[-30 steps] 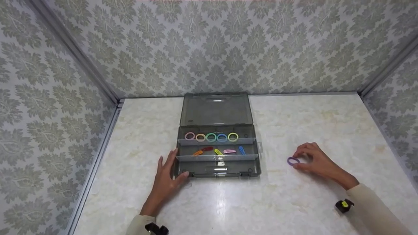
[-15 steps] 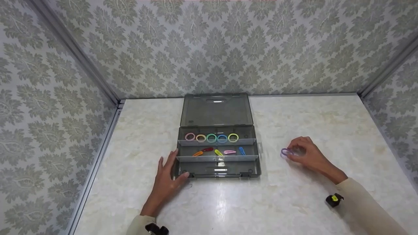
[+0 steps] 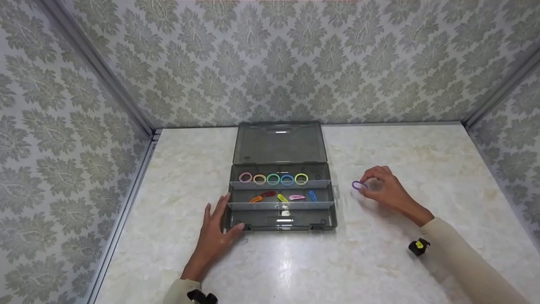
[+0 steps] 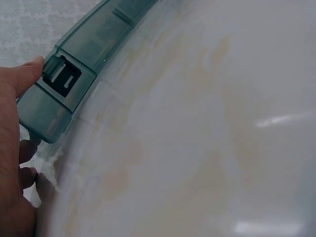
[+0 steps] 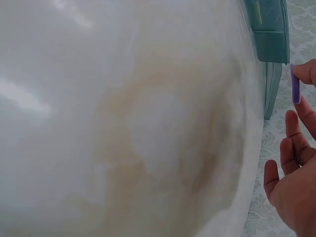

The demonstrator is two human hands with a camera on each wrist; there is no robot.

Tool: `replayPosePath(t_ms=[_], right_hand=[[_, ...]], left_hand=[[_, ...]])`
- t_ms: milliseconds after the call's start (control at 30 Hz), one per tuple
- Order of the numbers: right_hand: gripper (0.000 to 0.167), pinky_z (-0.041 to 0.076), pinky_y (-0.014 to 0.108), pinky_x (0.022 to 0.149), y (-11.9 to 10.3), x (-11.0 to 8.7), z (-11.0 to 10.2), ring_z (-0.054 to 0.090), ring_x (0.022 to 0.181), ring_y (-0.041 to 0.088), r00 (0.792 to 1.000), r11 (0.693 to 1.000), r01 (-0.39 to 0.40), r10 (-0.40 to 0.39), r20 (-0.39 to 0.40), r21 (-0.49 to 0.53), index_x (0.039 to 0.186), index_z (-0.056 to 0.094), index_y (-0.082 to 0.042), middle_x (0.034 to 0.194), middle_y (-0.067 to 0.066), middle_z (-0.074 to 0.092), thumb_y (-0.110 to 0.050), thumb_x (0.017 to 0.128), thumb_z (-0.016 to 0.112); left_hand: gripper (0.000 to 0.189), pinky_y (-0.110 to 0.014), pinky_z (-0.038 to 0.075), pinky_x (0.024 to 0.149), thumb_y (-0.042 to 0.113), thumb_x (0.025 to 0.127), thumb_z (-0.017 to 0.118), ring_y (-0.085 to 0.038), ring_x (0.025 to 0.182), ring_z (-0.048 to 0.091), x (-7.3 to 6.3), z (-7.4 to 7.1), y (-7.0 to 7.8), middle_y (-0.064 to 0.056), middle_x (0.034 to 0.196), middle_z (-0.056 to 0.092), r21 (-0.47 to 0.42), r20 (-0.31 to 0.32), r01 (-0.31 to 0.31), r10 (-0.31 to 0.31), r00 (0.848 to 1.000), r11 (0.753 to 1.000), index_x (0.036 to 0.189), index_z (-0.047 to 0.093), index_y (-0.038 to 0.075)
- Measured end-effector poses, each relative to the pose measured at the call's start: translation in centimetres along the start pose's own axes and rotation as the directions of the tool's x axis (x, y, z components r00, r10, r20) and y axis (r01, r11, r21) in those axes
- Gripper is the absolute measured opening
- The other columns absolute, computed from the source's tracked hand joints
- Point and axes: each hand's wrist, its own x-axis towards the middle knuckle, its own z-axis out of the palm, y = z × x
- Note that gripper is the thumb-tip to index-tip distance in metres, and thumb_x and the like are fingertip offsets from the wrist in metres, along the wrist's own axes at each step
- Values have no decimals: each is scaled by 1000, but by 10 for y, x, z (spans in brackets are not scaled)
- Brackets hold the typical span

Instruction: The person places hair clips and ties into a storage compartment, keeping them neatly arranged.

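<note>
A dark translucent compartment box (image 3: 280, 228) sits on the table with its lid (image 3: 280, 145) folded back. My left hand (image 3: 214, 233) rests at its front left corner, fingers spread along the side, thumb on the front rim beside a latch (image 4: 63, 76). Right of the box, my right hand (image 3: 387, 190) pinches a purple hair tie (image 3: 357, 185) between thumb and finger above the table. Several coloured hair ties (image 3: 273, 179) stand in a row in the back compartment. The middle compartment holds several snap hair clips (image 3: 296, 197). I see nothing in the front compartment (image 3: 261, 217).
Pale marbled tabletop (image 3: 287, 266) surrounds the box. A patterned wall (image 3: 278, 63) stands right behind the lid, with side panels to the left and right. Dark cameras (image 3: 418, 246) are worn on both wrists.
My right hand has moved left and farther back toward the box, carrying the purple hair tie. My left hand and the box have stayed in place.
</note>
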Motion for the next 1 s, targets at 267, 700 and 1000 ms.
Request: replayPosePath(t_ms=[267,700,1000], right_hand=[[19,44,56,101,-5,16,11,47,114,21,999,999,30,-31,25,15,102,76,-2,115,9,71,3,89,88],[23,39,45,95,-4,20,30,48,108,25,976,988,156,-157,153,18,108,81,-2,113,10,70,-2,87,92],[29,37,56,98,-3,11,47,50,112,32,951,963,247,-219,220,-111,106,80,-9,118,10,67,-16,82,96]], left_hand=[[96,-75,9,131,47,98,82,-52,166,19,0,2,0,-18,178,33,-4,9,-6,6,1000,1000,175,33,20],[95,-71,6,133,47,97,82,-49,165,26,3,-4,-3,-19,177,36,-11,-14,-45,45,999,999,174,34,18],[95,-68,4,134,45,97,82,-44,163,33,3,-1,-5,-19,176,38,-21,-19,-77,77,997,997,174,35,16]])
